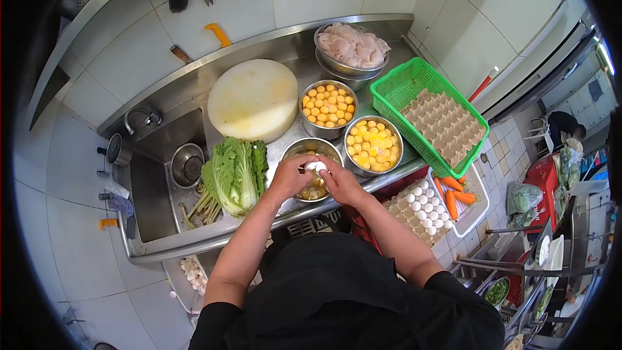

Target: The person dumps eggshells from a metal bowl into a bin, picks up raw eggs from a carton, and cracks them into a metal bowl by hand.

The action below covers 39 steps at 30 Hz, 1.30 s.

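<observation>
Both of my hands meet over a steel bowl (304,143) near the counter's front edge. Between their fingertips is a white egg (316,166); whether its shell is cracked is too small to tell. My left hand (288,176) grips the egg from the left, fingers curled. From the other side my right hand (344,184) closes on it. Yellowish liquid shows in the bowl beneath. Just behind stand two steel pots full of yolks, one pot (328,109) at the back and another pot (374,145) to the right.
Leafy cabbage (234,175) and a round cutting board (253,100) lie left, beside the sink (152,204). A green basket (421,84) holds egg trays; meat slices (353,45) fill a bowl behind. Lower right are white eggs (427,207) and carrots (451,204). Another person (564,129) is far right.
</observation>
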Each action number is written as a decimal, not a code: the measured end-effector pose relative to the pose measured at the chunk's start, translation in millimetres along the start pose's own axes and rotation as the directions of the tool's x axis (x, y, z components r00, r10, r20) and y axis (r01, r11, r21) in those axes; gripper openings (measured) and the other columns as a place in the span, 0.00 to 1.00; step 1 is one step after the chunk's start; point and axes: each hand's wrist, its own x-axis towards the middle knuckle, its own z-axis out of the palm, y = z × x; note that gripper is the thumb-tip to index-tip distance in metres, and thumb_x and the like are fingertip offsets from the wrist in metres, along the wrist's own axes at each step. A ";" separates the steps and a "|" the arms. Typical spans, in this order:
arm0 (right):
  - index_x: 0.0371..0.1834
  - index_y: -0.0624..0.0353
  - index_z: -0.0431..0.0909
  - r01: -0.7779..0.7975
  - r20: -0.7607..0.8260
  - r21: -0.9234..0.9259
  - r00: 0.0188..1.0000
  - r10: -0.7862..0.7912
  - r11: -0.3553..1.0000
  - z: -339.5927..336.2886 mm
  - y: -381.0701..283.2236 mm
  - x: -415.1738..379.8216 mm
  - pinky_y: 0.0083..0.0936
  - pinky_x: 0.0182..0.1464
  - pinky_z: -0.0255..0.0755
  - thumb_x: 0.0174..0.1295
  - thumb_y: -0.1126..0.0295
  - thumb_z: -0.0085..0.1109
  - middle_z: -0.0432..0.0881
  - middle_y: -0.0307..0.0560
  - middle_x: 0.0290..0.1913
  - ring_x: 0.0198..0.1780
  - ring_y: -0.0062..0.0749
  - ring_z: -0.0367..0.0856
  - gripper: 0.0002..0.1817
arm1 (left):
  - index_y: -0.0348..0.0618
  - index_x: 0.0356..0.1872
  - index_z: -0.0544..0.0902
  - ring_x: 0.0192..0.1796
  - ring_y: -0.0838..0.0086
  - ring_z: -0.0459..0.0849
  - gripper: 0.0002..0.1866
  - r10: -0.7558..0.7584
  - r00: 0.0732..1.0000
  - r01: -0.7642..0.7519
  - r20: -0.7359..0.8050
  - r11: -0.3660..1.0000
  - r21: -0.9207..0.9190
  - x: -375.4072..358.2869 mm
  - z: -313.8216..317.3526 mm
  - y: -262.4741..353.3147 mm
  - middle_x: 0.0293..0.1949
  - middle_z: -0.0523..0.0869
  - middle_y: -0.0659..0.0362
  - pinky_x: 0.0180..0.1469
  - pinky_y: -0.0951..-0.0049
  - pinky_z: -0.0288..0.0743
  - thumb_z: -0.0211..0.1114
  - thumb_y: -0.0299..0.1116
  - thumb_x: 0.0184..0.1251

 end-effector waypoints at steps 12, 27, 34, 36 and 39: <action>0.62 0.64 0.68 -0.331 0.073 0.774 0.893 0.444 0.539 -36.5 6.1 -24.1 0.28 0.53 0.75 0.67 0.66 0.54 0.77 0.48 0.47 0.48 0.38 0.80 0.22 | 0.39 0.50 0.72 0.45 0.69 0.83 0.20 -0.483 0.875 0.282 0.029 0.461 -0.842 4.6 14.3 -23.8 0.43 0.82 0.52 0.50 0.73 0.80 0.64 0.22 0.55; 0.60 0.60 0.70 -0.245 -0.388 0.234 0.864 0.322 0.941 5.5 63.3 -76.1 0.25 0.36 0.75 0.71 0.65 0.54 0.79 0.46 0.41 0.35 0.32 0.81 0.19 | 0.40 0.38 0.78 0.41 0.72 0.81 0.05 -0.442 0.863 0.383 0.245 0.257 -0.887 -3.6 4.8 -14.1 0.38 0.82 0.55 0.46 0.70 0.81 0.64 0.26 0.63; 0.52 0.56 0.72 -0.259 -0.047 0.776 0.886 0.462 0.575 1.1 6.6 -28.4 0.16 0.25 0.68 0.77 0.56 0.42 0.75 0.38 0.31 0.23 0.17 0.71 0.16 | 0.42 0.55 0.81 0.48 0.70 0.85 0.25 0.069 0.983 -0.044 0.169 0.988 -0.147 3.4 15.7 33.0 0.47 0.86 0.53 0.52 0.73 0.76 0.73 0.34 0.55; 0.53 0.57 0.72 -0.276 -0.013 0.752 0.902 0.431 0.599 4.4 2.4 -20.1 0.17 0.25 0.68 0.78 0.55 0.39 0.75 0.38 0.31 0.24 0.16 0.71 0.18 | 0.42 0.54 0.82 0.47 0.69 0.85 0.24 0.034 0.987 -0.015 0.154 0.992 -0.125 4.3 7.5 38.5 0.46 0.87 0.53 0.51 0.72 0.77 0.73 0.34 0.55; 0.54 0.57 0.71 -0.246 -0.030 0.677 0.932 0.361 0.693 14.4 -0.4 -13.8 0.17 0.26 0.67 0.78 0.55 0.36 0.74 0.37 0.31 0.25 0.16 0.70 0.19 | 0.42 0.50 0.84 0.44 0.69 0.87 0.21 0.030 0.995 -0.020 0.097 0.995 -0.098 2.0 2.3 35.7 0.43 0.88 0.51 0.49 0.71 0.79 0.72 0.33 0.54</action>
